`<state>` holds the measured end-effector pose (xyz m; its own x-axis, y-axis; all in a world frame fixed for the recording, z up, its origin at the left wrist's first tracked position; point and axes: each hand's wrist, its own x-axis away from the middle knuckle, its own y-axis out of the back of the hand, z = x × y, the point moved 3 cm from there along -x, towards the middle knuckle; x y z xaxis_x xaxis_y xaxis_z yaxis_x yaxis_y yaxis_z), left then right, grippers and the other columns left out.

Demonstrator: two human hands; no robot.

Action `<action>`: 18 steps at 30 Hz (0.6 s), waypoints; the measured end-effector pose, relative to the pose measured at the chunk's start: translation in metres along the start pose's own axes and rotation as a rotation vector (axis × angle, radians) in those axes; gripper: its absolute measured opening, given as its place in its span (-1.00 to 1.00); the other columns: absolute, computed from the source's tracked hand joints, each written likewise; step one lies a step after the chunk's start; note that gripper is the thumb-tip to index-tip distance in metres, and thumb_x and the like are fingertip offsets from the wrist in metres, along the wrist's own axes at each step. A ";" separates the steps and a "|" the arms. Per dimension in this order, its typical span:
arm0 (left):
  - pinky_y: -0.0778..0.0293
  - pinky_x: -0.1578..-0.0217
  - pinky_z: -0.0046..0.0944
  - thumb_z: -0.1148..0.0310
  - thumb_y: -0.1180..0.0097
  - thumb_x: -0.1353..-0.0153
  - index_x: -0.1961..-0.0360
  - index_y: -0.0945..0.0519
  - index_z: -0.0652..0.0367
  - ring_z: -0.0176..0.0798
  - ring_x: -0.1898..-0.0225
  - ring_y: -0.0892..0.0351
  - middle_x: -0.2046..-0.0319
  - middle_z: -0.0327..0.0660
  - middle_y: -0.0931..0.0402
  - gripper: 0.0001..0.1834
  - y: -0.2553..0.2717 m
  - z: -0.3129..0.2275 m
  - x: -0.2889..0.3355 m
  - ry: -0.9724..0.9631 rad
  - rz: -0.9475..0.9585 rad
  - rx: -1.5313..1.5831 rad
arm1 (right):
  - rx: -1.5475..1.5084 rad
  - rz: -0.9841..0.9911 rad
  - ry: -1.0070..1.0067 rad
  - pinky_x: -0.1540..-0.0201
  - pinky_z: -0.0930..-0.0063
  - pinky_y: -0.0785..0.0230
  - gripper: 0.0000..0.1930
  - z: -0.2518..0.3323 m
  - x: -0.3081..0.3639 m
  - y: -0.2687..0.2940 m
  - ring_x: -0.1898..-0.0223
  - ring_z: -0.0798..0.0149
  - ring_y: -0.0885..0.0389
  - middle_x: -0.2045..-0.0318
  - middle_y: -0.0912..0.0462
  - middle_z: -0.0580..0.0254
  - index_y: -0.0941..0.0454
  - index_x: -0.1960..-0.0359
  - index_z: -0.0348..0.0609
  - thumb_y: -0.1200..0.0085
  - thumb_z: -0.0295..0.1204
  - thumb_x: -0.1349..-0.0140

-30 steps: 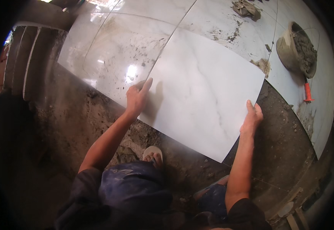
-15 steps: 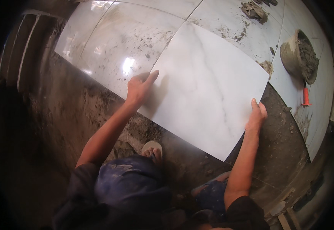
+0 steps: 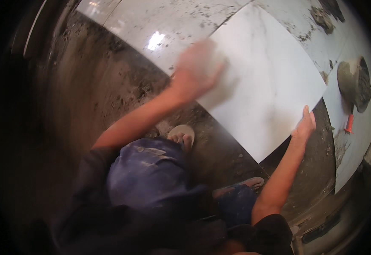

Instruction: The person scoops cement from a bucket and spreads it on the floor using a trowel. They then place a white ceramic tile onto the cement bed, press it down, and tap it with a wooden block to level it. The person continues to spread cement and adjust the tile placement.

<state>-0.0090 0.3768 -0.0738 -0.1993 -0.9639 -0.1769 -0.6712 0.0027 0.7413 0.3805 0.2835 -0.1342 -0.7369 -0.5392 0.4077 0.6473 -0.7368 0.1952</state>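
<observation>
A large white marble-look floor tile [image 3: 258, 80] with faint grey veining lies at a slant in front of me, its upper left edge along the laid tiles. My right hand [image 3: 304, 124] grips its right edge, thumb on top and the fingers partly hidden beneath. My left hand [image 3: 196, 68] is over the tile's left edge and smeared by motion. Its thumb points over the tile and a shadow falls beside it, but whether it touches the surface I cannot tell.
Laid tiles [image 3: 168, 21] spattered with mortar stretch across the far side. At the right stand a mortar bucket [image 3: 350, 85] and a tool with a red handle [image 3: 349, 124]. A crumpled dirty cloth [image 3: 321, 20] lies far right. Bare rough ground [image 3: 121, 80] borders the tiles.
My left hand has come off its hold on the tile's left edge and moved over it, blurring. My right hand keeps its grip. The whole view has shifted and turned somewhat.
</observation>
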 end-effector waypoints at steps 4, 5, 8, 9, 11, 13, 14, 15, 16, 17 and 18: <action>0.02 -0.38 0.36 -0.16 -0.06 -0.28 -0.32 -0.29 0.44 0.33 -0.41 -0.12 -0.37 0.27 -0.16 -0.12 -0.052 -0.028 0.031 -0.170 0.177 -0.178 | 0.043 0.027 0.012 -0.02 0.19 -0.53 -0.60 0.003 -0.002 0.003 0.05 0.06 -0.66 0.00 -0.61 -0.12 -0.43 -0.13 -0.56 -0.08 -0.46 -0.37; 0.07 -0.38 0.39 -0.19 -0.02 -0.28 -0.34 -0.26 0.45 0.34 -0.42 -0.09 -0.39 0.27 -0.13 -0.09 -0.058 -0.030 0.035 -0.184 0.217 -0.187 | 0.052 0.027 0.005 -0.02 0.18 -0.54 -0.59 0.002 -0.001 0.001 0.04 0.06 -0.66 0.00 -0.61 -0.13 -0.43 -0.14 -0.56 -0.08 -0.46 -0.37; 0.13 -0.35 0.47 -0.19 -0.03 -0.24 -0.34 -0.23 0.50 0.35 -0.44 -0.06 -0.39 0.29 -0.13 -0.05 -0.065 -0.028 0.037 -0.213 0.241 -0.201 | 0.056 -0.011 -0.019 -0.08 0.16 -0.52 -0.53 0.000 -0.002 0.000 -0.03 0.04 -0.63 -0.07 -0.57 -0.17 -0.35 -0.19 -0.60 -0.10 -0.47 -0.37; 0.13 -0.34 0.49 -0.17 -0.06 -0.21 -0.34 -0.23 0.52 0.35 -0.43 -0.06 -0.38 0.30 -0.15 -0.04 -0.065 -0.027 0.036 -0.219 0.237 -0.205 | 0.043 0.010 -0.022 -0.10 0.15 -0.52 -0.52 -0.002 -0.005 0.002 -0.05 0.03 -0.62 -0.09 -0.56 -0.18 -0.33 -0.20 -0.61 -0.11 -0.47 -0.37; 0.16 -0.35 0.48 -0.17 -0.05 -0.22 -0.33 -0.24 0.52 0.34 -0.44 -0.05 -0.38 0.30 -0.14 -0.05 -0.062 -0.024 0.035 -0.185 0.221 -0.203 | 0.027 -0.002 -0.035 -0.11 0.15 -0.51 -0.52 -0.010 -0.015 0.008 -0.06 0.03 -0.61 -0.10 -0.55 -0.18 -0.33 -0.20 -0.60 -0.11 -0.47 -0.37; 0.19 -0.36 0.47 -0.17 -0.05 -0.23 -0.32 -0.25 0.51 0.33 -0.45 -0.03 -0.39 0.29 -0.13 -0.06 -0.054 -0.018 0.033 -0.135 0.201 -0.214 | 0.012 0.006 -0.070 -0.12 0.14 -0.50 -0.53 -0.013 -0.016 0.005 -0.06 0.03 -0.61 -0.10 -0.55 -0.17 -0.34 -0.19 -0.59 -0.11 -0.47 -0.37; 0.20 -0.36 0.47 -0.19 -0.05 -0.23 -0.32 -0.26 0.49 0.32 -0.46 -0.01 -0.40 0.27 -0.12 -0.06 -0.049 -0.015 0.035 -0.102 0.188 -0.221 | 0.009 0.018 -0.095 -0.12 0.14 -0.50 -0.54 -0.013 -0.015 0.006 -0.06 0.03 -0.61 -0.09 -0.55 -0.17 -0.35 -0.19 -0.59 -0.11 -0.47 -0.37; 0.22 -0.37 0.47 -0.20 -0.04 -0.23 -0.33 -0.26 0.48 0.31 -0.46 0.00 -0.41 0.26 -0.11 -0.05 -0.042 -0.011 0.041 -0.062 0.173 -0.229 | 0.009 0.034 -0.122 -0.12 0.14 -0.50 -0.54 -0.013 -0.013 0.003 -0.06 0.03 -0.61 -0.09 -0.56 -0.16 -0.36 -0.18 -0.58 -0.11 -0.47 -0.37; 0.23 -0.36 0.48 -0.22 -0.04 -0.22 -0.33 -0.27 0.44 0.30 -0.47 0.02 -0.42 0.22 -0.10 -0.06 -0.035 -0.010 0.049 -0.129 0.168 -0.171 | 0.019 0.016 -0.122 -0.12 0.14 -0.50 -0.55 -0.010 -0.010 0.003 -0.06 0.03 -0.61 -0.08 -0.56 -0.15 -0.36 -0.17 -0.57 -0.11 -0.47 -0.37; 0.24 -0.36 0.50 -0.24 -0.04 -0.22 -0.34 -0.28 0.40 0.28 -0.48 0.03 -0.43 0.18 -0.09 -0.06 -0.026 -0.007 0.061 -0.194 0.162 -0.111 | 0.030 -0.002 -0.121 -0.11 0.14 -0.50 -0.56 -0.008 -0.006 0.004 -0.06 0.04 -0.61 -0.08 -0.56 -0.14 -0.37 -0.17 -0.57 -0.11 -0.46 -0.37; 0.25 -0.35 0.51 -0.25 -0.04 -0.21 -0.34 -0.29 0.37 0.26 -0.49 0.05 -0.44 0.15 -0.09 -0.06 -0.021 -0.005 0.071 -0.257 0.153 -0.054 | 0.041 -0.016 -0.121 -0.11 0.14 -0.51 -0.56 -0.006 -0.003 0.002 -0.05 0.04 -0.61 -0.08 -0.56 -0.14 -0.38 -0.16 -0.56 -0.11 -0.46 -0.37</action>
<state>-0.0054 0.3072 -0.0991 -0.4741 -0.8543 -0.2132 -0.5817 0.1221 0.8042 0.3833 0.2811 -0.1406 -0.7199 -0.4728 0.5081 0.6450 -0.7262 0.2381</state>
